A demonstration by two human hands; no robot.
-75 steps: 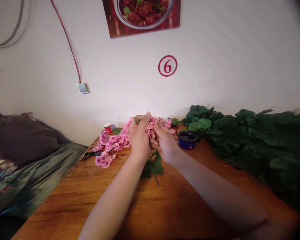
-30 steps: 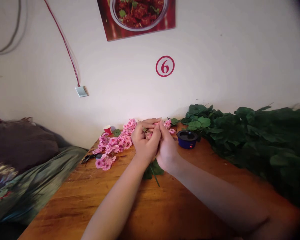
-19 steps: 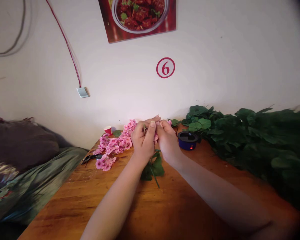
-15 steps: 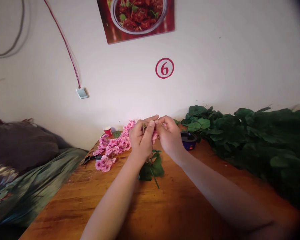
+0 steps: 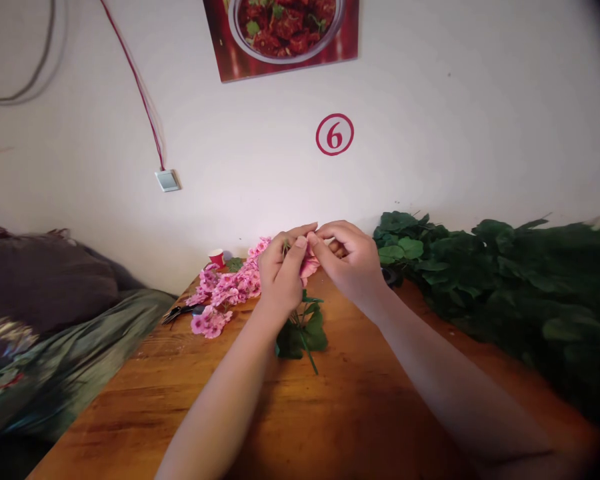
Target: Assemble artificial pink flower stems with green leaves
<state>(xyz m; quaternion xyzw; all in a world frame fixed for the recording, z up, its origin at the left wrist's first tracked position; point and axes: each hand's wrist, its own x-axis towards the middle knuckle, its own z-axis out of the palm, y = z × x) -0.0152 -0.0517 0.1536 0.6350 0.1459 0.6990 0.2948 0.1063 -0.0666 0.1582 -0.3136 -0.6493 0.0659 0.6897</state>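
Observation:
My left hand (image 5: 283, 273) is closed around artificial pink flowers (image 5: 309, 268), with thin pale stems poking up between thumb and fingers. Against its thumb tip, my right hand (image 5: 353, 257) pinches at the top of the bunch; what lies between those fingertips is too small to make out, perhaps a petal. Below the hands, a green leafy stem (image 5: 307, 340) shows over the table; whether it joins the held flowers is hidden. A heap of pink artificial flowers (image 5: 235, 283) lies just left of my left hand.
The wooden table (image 5: 190, 393) meets the wall. Dark-handled cutters (image 5: 177, 312) and a red paper cup (image 5: 217, 258) are at its left. A dark pot (image 5: 391, 275) is mostly hidden behind my right wrist. Green artificial leaves (image 5: 480, 267) are heaped along the right side.
My right hand has shifted right and slightly up, its fingertips staying by the left thumb, and now covers most of the dark pot. My left hand keeps its hold on the flowers.

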